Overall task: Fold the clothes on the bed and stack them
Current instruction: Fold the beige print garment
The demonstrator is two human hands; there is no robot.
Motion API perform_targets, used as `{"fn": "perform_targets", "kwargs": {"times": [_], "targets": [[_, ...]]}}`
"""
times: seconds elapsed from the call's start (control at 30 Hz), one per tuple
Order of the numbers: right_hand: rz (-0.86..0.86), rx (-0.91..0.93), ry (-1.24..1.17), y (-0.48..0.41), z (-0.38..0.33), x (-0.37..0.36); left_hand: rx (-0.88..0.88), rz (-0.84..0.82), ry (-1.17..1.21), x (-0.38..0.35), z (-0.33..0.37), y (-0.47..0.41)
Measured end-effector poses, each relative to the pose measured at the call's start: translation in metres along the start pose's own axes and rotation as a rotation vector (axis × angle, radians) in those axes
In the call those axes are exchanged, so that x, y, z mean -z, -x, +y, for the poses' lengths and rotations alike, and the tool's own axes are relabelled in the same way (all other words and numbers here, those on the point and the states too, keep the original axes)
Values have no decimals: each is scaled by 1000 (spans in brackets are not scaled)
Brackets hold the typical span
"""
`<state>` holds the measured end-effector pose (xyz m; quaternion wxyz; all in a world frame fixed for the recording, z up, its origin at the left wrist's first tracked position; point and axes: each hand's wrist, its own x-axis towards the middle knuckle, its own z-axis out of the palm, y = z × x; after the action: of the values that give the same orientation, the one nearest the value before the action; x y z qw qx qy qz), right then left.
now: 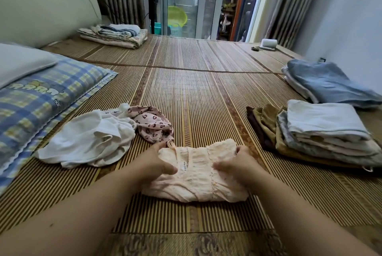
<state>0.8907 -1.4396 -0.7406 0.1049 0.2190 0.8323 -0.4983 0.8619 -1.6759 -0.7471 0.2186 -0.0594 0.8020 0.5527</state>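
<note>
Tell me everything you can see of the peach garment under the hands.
The peach garment is pale, crinkled, thin-looking cloth with faint gathered bands. It lies on the woven mat, partly folded into a rough rectangle. A small white label shows near its middle and a strap loop sticks out at its far left corner. The left hand grips its left side, the right hand its right, thumbs on top.

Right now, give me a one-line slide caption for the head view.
Left hand and right hand grip a peach top on the mat; loose clothes left, folded stack right.
</note>
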Motion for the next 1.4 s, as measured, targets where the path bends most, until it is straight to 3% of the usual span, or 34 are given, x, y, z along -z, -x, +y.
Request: {"fn": "perform_targets", "kwargs": {"times": [0.1, 0.17, 0.33, 0.57, 0.73, 0.93, 1.13, 1.23, 1.3, 1.4], "targets": [[-61, 95, 47, 9, 5, -1, 133, -119, 300, 9, 7, 3], [-116, 190, 87, 15, 10, 0, 148, -202, 344, 12, 7, 6], [-138, 205, 96, 29, 21, 16, 2, -307, 193, -4, 2, 18], [-51, 334, -20, 61, 20, 85, -186, -350, 307, -38, 30, 44], [89, 441, 21, 72, -6, 173, -261, -426, 466, -83, 104, 42], [358, 369, 225, 29, -17, 289, -370, -450, 422, -169, 204, -5], [480, 269, 428, -44, 16, 352, -429, -301, 124, -262, 255, -82], [491, 151, 690, -82, 39, 354, -423, -151, -361, -293, 255, -114], [505, 165, 675, -102, 46, 352, -560, -80, -719, -308, 251, -133], [354, 242, 594, -126, 56, 346, -793, -130, -982, -325, 250, -149]]}}
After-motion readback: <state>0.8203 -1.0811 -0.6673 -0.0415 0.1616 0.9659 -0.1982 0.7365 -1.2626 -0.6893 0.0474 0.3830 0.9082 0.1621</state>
